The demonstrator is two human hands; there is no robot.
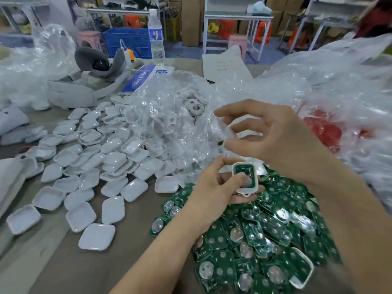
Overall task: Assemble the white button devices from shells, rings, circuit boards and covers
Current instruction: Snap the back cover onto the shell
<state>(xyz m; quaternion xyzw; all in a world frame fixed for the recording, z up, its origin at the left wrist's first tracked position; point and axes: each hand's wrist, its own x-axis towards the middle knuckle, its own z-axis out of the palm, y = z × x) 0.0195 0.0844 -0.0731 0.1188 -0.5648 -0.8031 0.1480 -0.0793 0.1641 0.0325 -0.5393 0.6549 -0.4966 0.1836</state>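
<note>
My left hand [220, 185] grips a white shell [245, 178] with a green circuit board seated in it, thumb pressing on the board. Just above it, my right hand [273, 134] hovers with curled fingers that pinch a small pale piece [222, 129], blurred. Loose green circuit boards [261, 236] lie heaped under both hands. Several white covers [89, 166] spread over the table at the left. A clear bag of white rings [182, 115] sits behind my hands.
A red-filled clear bag [324, 128] lies at the right among crumpled plastic [339, 77]. A grey headset [84, 81], a blue sign [140, 78] and a water bottle [156, 39] stand at the back. One assembled shell with board [301, 270] lies at the lower right.
</note>
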